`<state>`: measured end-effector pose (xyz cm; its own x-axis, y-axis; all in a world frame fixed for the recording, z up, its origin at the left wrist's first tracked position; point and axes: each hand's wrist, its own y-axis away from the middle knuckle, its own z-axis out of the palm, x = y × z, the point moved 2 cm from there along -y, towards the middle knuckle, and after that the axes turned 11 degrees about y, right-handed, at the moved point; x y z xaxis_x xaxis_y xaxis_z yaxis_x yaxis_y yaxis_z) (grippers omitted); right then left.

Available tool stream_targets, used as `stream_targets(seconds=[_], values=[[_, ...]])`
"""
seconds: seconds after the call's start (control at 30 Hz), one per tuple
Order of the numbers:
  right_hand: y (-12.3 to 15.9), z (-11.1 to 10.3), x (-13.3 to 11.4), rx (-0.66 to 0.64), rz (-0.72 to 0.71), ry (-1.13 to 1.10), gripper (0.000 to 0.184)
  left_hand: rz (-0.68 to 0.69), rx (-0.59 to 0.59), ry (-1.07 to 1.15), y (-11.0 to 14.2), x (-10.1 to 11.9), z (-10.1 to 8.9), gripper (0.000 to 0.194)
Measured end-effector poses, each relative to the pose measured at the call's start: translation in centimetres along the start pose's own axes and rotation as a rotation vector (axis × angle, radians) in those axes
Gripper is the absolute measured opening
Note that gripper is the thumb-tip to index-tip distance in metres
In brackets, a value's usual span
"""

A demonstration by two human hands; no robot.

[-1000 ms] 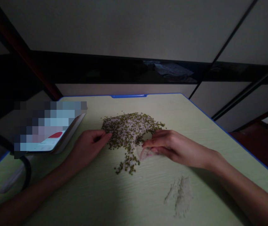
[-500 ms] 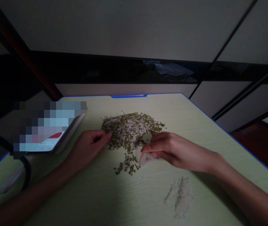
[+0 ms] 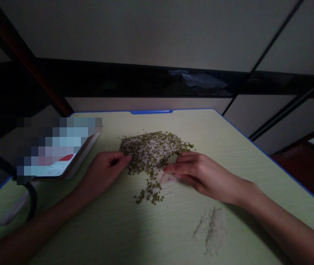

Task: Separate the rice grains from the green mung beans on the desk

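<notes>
A spread pile of green beans mixed with small white grains lies on the table, with a smaller cluster of beans trailing toward me. My left hand rests at the pile's left edge, its thumb and fingers pressed together; whatever may be between them is hidden. At the pile's right edge, my right hand pinches a thin, see-through, pinkish plastic piece with faint red print. This piece is low over the tabletop, partly covered by the fingers. Nearer me on the right is a separate whitish heap.
A tablet-like device with a lit, partly blurred screen leans at the table's left side. A dark curved cable or strap passes beside it. The table has a blue rim, and pale cabinet panels stand behind it.
My right hand dipped slightly toward me with the plastic piece, then shifted back; the piece now shows less and lies flatter. My left hand stays in place.
</notes>
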<state>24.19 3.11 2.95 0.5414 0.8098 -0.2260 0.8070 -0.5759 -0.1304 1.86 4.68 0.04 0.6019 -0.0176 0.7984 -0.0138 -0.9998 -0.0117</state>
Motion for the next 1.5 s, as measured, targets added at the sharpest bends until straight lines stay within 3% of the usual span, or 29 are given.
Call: stream_targets(seconds=[0.33, 0.9, 1.13, 1.5], values=[[0.34, -0.54, 0.02, -0.072, -0.093, -0.088, 0.027, -0.015, -0.018, -0.009, 0.35, 0.76, -0.04, 0.034], [0.65, -0.76, -0.19, -0.164, -0.127, -0.182, 0.030, -0.020, 0.000, 0.006, 0.20, 0.52, -0.05, 0.036], [0.72, -0.65, -0.07, -0.128, -0.068, -0.129, 0.028, -0.010, -0.009, 0.008, 0.29, 0.59, -0.06, 0.035], [0.55, -0.64, -0.24, -0.124, -0.098, -0.134, 0.028, -0.019, -0.028, 0.009, 0.33, 0.64, -0.04, 0.035]])
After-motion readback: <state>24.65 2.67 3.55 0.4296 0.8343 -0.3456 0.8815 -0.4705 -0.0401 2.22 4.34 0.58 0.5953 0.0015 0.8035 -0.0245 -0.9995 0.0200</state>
